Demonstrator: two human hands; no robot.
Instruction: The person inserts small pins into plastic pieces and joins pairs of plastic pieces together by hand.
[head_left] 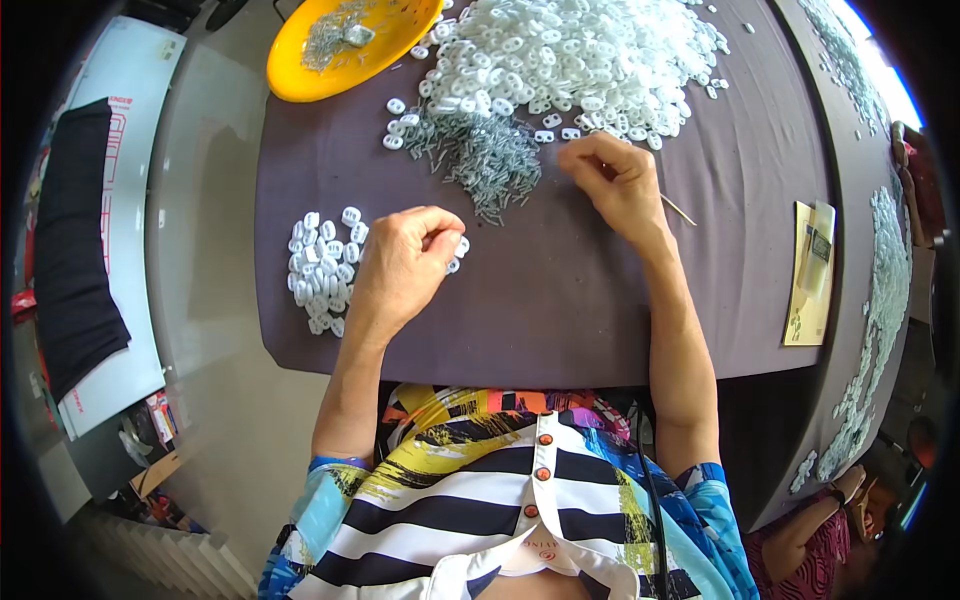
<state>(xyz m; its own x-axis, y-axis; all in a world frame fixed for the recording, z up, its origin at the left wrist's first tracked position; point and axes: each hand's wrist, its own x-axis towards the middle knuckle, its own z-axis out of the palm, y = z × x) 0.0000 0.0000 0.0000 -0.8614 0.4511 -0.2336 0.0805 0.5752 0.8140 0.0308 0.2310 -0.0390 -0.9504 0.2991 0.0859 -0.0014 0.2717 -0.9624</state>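
Shirt (500,490) foremost, slim grey pins (487,160) point every way.

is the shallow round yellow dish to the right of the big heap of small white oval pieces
No, the yellow dish lies to the left of the white heap in the head view.
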